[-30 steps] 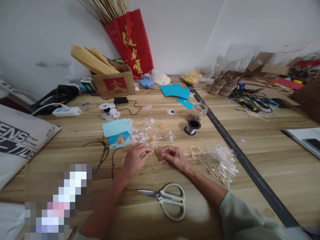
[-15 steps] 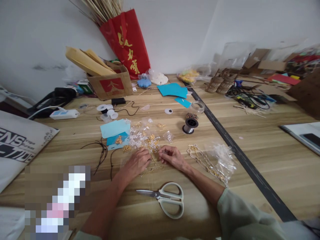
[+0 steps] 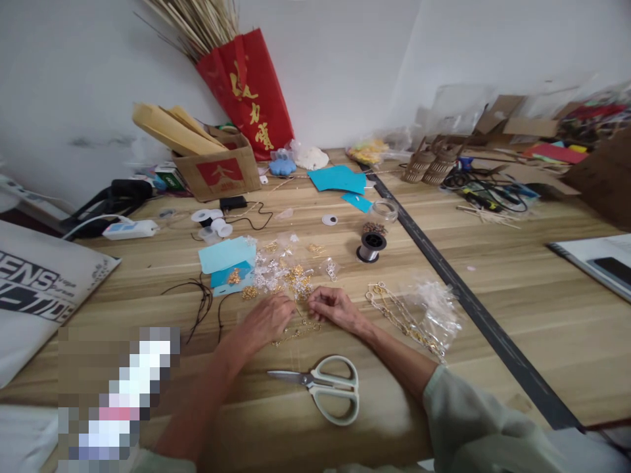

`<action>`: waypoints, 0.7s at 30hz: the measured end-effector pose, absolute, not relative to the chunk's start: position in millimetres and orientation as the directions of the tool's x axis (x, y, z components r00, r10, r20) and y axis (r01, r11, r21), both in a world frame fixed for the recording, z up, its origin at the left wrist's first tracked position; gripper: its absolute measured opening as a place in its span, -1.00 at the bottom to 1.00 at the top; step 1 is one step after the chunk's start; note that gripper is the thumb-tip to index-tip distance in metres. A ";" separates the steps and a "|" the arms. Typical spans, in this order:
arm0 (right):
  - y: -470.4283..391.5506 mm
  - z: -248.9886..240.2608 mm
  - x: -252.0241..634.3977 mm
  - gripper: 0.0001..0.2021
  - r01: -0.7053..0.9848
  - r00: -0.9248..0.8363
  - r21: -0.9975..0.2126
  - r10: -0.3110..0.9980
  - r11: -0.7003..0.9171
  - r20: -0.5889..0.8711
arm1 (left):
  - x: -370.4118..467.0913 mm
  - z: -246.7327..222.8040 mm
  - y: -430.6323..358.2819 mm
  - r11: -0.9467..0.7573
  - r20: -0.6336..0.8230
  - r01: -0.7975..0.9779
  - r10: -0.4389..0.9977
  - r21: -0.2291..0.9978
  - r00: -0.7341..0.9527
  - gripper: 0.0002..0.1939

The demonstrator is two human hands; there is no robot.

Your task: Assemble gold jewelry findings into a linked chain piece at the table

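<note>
My left hand (image 3: 270,318) is closed in a pinch, its fingertips at one end of a thin gold chain (image 3: 302,328) that trails on the wooden table. Close by on the right, my right hand (image 3: 336,309) pinches with thumb and forefinger; whatever sits between them is too small to make out. Just beyond both hands lie gold and silver jewelry findings (image 3: 297,279) in small heaps and clear bags. Scissors with cream handles (image 3: 336,389) rest nearer to me, blades pointing left. Right of my right hand are gold and silver chains (image 3: 400,322) beside crumpled clear plastic bags (image 3: 438,315).
A wire spool (image 3: 371,247) stands past my right hand, near a round clear container (image 3: 384,211). Blue cards (image 3: 227,255) and black cords (image 3: 200,302) lie to the left. A dark strip (image 3: 444,276) crosses the table. Behind stand a cardboard box (image 3: 221,172) and a red bag (image 3: 261,98).
The whole view has shifted slightly. Both hands stay in nearly the same place over the chain, still pinching; the scissors and heaps of findings lie as before.
</note>
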State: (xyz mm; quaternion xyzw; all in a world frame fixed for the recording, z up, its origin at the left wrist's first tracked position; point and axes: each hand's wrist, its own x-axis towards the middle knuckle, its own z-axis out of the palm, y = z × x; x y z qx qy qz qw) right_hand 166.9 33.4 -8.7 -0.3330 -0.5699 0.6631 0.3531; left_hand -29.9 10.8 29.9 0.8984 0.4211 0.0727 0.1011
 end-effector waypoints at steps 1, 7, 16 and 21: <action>33.3 -8.3 166.8 -0.70 -0.088 -0.532 -0.991 0.846 -0.098 -0.036 | -29.3 31.4 12.5 -0.621 0.039 0.742 0.773 0.252 0.633 -0.75; 33.0 -6.1 167.1 -0.72 -0.088 -0.557 -0.993 0.830 -0.074 -0.012 | -26.7 35.0 26.6 -0.600 0.004 0.729 0.773 0.328 0.634 -0.81; 34.5 -9.8 167.5 -0.73 -0.091 -0.575 -0.994 0.818 -0.057 0.005 | -27.3 24.4 18.3 -0.670 -0.019 0.720 0.729 0.181 0.684 -0.80; 34.8 -11.0 167.5 -0.72 -0.090 -0.575 -0.994 0.818 -0.068 -0.004 | -26.3 21.0 14.7 -0.686 -0.061 0.721 0.719 0.100 0.693 -0.76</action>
